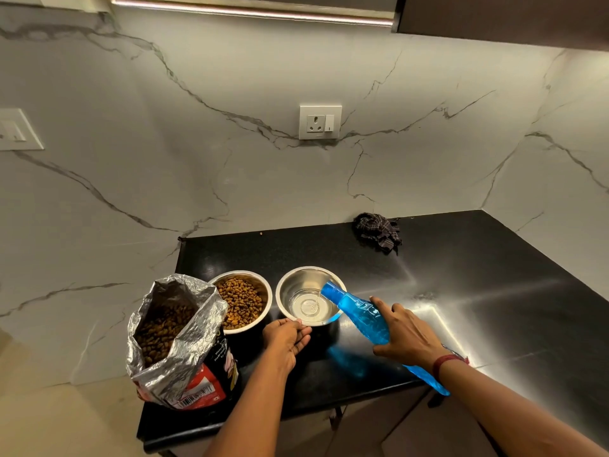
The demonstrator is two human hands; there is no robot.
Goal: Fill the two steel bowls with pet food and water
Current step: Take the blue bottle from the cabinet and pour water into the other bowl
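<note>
While your right hand (407, 334) tips the blue bottle (359, 315) mouth-down over the water bowl (298, 280), a thin stream runs from the mouth into the water (308, 306) pooled in the bottom. Your right fingers and thumb are wrapped round the bottle's middle in a full grip. The bottle's base points back toward you, out past the near edge of the tabletop (461, 291). You have a red band (445, 361) on that wrist. Your left hand (286, 338) is at the water bowl's near rim, fingers curled, fingertips on the rim, holding it. The water bowl sits upright near the front middle of the tabletop and is only shallowly filled. The food bowl (242, 272) is just beside it on the left; the rims are close, and you cannot tell whether they touch. It is piled with brown kibble (242, 301) almost to the rim. The bag (178, 341) stands open at the tabletop's front left corner. Its silver lining is crumpled, there is kibble inside, and its top edge overlaps the food bowl's left side. A dark checked cloth (378, 231) lies bunched at the back by the wall, well apart from the bowls. A socket (320, 122) sits on the marble wall above.
</note>
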